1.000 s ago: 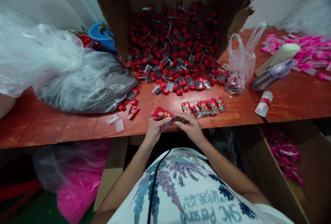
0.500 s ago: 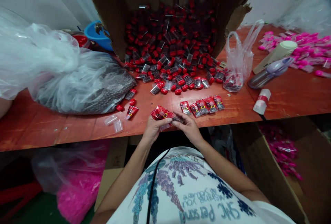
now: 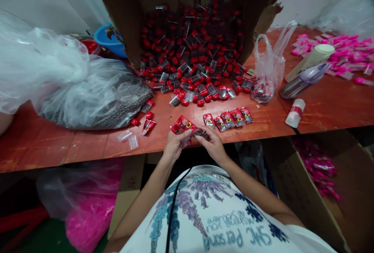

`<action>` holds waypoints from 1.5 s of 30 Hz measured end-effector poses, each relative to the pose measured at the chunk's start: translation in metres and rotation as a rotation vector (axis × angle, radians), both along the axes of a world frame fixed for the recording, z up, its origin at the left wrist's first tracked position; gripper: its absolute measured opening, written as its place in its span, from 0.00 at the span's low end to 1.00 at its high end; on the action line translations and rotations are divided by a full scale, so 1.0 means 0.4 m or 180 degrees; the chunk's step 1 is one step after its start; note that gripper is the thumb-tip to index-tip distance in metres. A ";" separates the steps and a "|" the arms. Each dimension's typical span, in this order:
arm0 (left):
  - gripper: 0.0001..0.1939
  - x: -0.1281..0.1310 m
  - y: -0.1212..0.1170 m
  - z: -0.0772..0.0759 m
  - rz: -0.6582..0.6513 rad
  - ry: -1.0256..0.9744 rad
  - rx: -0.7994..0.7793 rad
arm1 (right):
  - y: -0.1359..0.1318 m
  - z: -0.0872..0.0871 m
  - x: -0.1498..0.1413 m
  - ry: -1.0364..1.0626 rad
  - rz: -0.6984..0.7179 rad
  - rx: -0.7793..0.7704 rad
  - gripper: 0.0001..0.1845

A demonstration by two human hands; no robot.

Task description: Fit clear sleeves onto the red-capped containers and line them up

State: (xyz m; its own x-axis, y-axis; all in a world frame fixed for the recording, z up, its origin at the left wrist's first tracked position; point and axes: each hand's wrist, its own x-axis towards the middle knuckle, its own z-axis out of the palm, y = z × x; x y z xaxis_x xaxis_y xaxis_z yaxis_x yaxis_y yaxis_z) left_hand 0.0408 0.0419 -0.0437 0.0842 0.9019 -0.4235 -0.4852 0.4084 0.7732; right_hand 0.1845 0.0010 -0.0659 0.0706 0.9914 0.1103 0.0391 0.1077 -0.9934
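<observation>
My left hand (image 3: 173,144) pinches a red printed plastic sleeve (image 3: 181,124) at the table's front edge, thumb on top. Against the sleeve's right end, my right hand (image 3: 215,145) grips a small clear container (image 3: 201,133) with dark contents; fingers partly cover it. Whether the container is inside the sleeve or only touching it, I cannot tell. Just beyond my right hand lies a row of several containers in red printed sleeves (image 3: 228,119). To the left are a folded red sleeve (image 3: 148,127), loose red caps (image 3: 149,115) and clear empty tubes (image 3: 133,142).
A torn cardboard box (image 3: 117,7) spills many red-capped containers (image 3: 198,66) onto the table. On the left sits a plastic bag of dark beads (image 3: 117,101). A small clear bag (image 3: 264,69), bottles (image 3: 304,80), a white roll (image 3: 295,113) and pink items (image 3: 344,56) occupy the right.
The red sleeve has turned in my left hand, so its printed face shows flatter and more squarely. Both hands stay close together in nearly the same place.
</observation>
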 end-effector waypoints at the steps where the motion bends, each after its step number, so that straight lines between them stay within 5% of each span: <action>1: 0.15 -0.003 0.002 -0.002 0.0056 -0.0090 -0.0071 | 0.001 -0.001 -0.001 0.0217 0.0022 -0.0139 0.19; 7: 0.15 -0.008 0.009 -0.010 0.0156 -0.0569 -0.0521 | 0.007 0.000 0.005 0.0757 -0.0034 -0.0475 0.22; 14: 0.16 0.020 -0.009 -0.007 0.0092 0.0282 0.0041 | -0.003 0.000 0.005 -0.0377 -0.0152 0.0206 0.19; 23: 0.16 0.009 -0.006 0.021 -0.0330 0.0620 0.0406 | -0.001 0.002 0.006 0.0429 -0.0172 -0.0334 0.17; 31: 0.14 0.023 -0.026 0.004 -0.0388 0.0958 0.0293 | -0.007 -0.025 -0.007 -0.0149 -0.0411 -0.0024 0.18; 39: 0.15 -0.001 -0.018 -0.005 -0.0137 0.0663 0.0147 | 0.006 -0.031 0.028 0.0053 0.0298 -0.0212 0.26; 45: 0.15 0.003 -0.016 -0.012 -0.0259 0.0752 0.0206 | 0.005 -0.044 0.027 0.0380 0.0269 -0.0339 0.30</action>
State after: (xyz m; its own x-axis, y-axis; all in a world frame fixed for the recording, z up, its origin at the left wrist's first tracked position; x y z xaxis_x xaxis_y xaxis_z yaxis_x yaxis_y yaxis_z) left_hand 0.0419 0.0357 -0.0484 0.0633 0.9221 -0.3818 -0.2557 0.3848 0.8869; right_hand 0.1952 0.0029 -0.0836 -0.0072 1.0000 0.0002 -0.0845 -0.0004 -0.9964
